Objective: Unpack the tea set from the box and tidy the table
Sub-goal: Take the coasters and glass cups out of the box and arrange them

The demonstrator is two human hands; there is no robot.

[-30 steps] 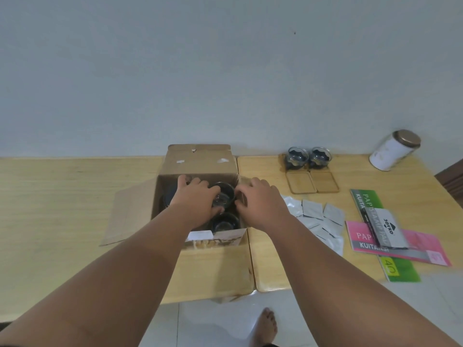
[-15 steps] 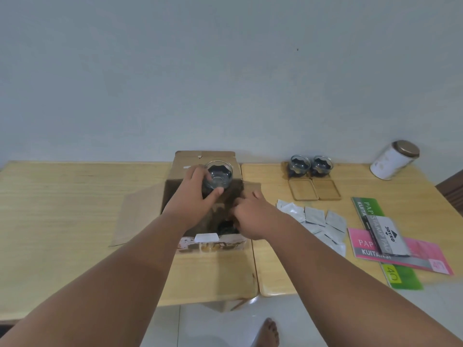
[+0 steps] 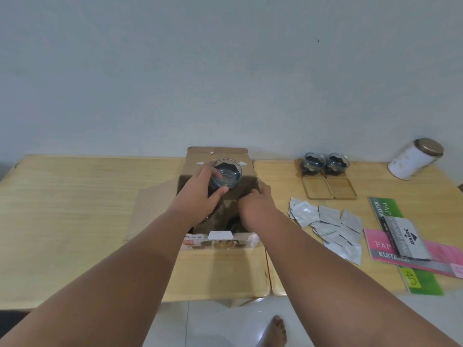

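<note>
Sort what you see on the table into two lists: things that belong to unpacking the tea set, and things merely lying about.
Job: cardboard box; glass cup held by left hand; two unpacked cups; two wooden coasters.

Lying about: foil sachets; receipt books; stamp pad; white canister.

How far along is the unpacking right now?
Done: two glass cups already stand on the table behind two wooden coasters. In hand: the left hand holds a third glass cup above the box; the right hand reaches inside. Left: a dark item in the box, plus scattered sachets and booklets.
</note>
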